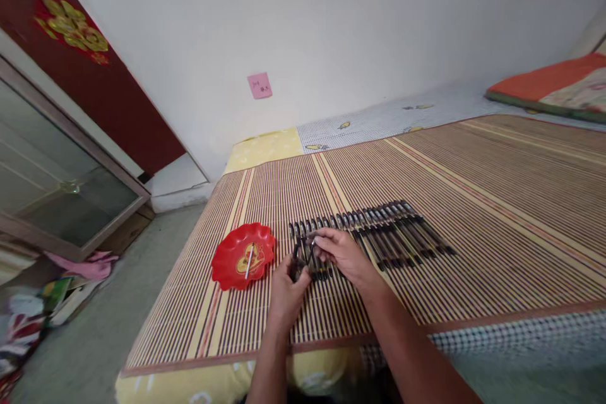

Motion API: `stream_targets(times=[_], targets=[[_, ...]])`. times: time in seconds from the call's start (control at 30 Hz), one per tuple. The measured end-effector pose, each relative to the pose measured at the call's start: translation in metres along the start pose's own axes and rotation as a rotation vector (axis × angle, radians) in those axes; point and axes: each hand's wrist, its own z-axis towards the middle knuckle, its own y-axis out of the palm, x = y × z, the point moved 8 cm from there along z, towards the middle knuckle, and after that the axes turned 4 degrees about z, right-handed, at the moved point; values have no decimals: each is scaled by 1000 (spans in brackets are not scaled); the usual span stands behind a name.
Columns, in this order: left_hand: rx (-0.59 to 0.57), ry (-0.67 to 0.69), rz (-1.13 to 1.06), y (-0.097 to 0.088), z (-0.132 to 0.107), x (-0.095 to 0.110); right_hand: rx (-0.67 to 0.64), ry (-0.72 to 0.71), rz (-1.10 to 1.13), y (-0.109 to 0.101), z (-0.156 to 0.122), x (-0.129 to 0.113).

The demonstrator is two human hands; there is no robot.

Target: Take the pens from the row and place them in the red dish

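Note:
Several black pens (379,233) lie side by side in a row on a striped bamboo mat (473,202). At the left end of the row both hands meet. My left hand (286,287) is closed round a black pen (296,263), holding it up off the mat. My right hand (338,249) pinches the upper end of what looks like the same pen, fingers pressed together. A red scalloped plate (237,259) sits just left of the hands with a thin white stick (249,261) lying in it.
The mat covers a bed with a yellow sheet (265,145) and a dotted cloth (379,120) against a white wall. An orange-edged cushion (553,85) lies at the far right. A glass-fronted cabinet (57,183) and clutter (28,309) stand on the floor to the left.

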Motion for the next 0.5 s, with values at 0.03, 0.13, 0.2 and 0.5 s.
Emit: stream_targets(times=[0.03,0.13,0.2,0.5], targets=[[-2,-4,-29,0,0,0,-12,7,16,1,0,1],[-11,-17,-103,3,-2,-2,-44,20,55,2,-1,1],[-10,-31,-144,4,-2,-4,-61,23,59,4,-1,0],[-49,-113,-315,6,-9,-6,-120,31,57,14,-6,-7]])
